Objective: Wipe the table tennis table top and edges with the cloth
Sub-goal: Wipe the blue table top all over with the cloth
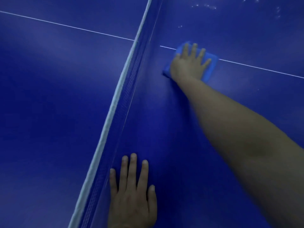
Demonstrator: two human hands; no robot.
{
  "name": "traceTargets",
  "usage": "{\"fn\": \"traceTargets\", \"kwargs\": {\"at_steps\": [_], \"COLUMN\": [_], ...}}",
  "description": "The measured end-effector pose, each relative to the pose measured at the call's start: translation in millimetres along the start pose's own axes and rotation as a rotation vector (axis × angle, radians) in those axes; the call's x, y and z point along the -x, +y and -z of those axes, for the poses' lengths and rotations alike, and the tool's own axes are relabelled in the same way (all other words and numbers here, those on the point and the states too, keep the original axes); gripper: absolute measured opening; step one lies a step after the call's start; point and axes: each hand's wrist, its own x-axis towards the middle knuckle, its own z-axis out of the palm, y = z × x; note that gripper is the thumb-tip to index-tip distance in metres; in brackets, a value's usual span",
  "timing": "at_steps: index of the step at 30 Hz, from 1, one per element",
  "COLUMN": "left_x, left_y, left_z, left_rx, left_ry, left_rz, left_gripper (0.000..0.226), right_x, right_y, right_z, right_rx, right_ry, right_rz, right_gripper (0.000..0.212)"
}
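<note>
The right hand (189, 63), fingers spread, presses the blue cloth (209, 66) flat on the desk (181, 145) over the white centre line (263, 69) beside the net (118, 94), while the left hand (133, 191) rests flat, nearer the body.

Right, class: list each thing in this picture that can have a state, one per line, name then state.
cloth: flat on the table, pressed under the right hand, lying over the white centre line.
right hand: fingers spread, palm down on the cloth.
left hand: flat on the bare table beside the net, holding nothing.
net: upright, taut.
table: pale specks at the far right.
</note>
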Motion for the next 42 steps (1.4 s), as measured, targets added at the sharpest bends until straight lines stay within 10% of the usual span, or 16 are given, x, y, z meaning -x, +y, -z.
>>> {"fn": "traceTargets", "kwargs": {"at_steps": [5,12,22,30,37,42], "left_x": [0.3,0.8,0.5,0.0,-0.1,-0.1], "left_y": [-0.3,1.6,1.6,2.8,3.7,5.1], "left_z": [0.5,-0.1,-0.8,-1.9,-0.1,0.4], "left_rx": [0.014,-0.024,-0.016,-0.035,-0.016,-0.015], "left_ry": [-0.053,-0.032,0.001,0.013,0.029,0.026], "left_rz": [0.004,0.002,-0.005,0.003,0.000,0.001], "left_gripper": [0.064,0.060,0.059,0.061,0.066,0.066], "right_x": [1.1,29.1,-9.7,29.8,-28.5,51.4], "right_y": [33.8,-36.8,127.4,75.0,181.7,108.0], "right_z": [5.2,-5.6,31.1,11.5,45.6,12.6], "right_rx": [-0.027,0.059,-0.002,0.159,0.018,0.047], "right_ry": [0.045,-0.131,0.028,-0.088,0.005,-0.006], "right_rz": [-0.206,0.457,-0.157,0.525,-0.104,0.423], "right_gripper": [0.060,0.059,0.061,0.059,0.063,0.070]}}
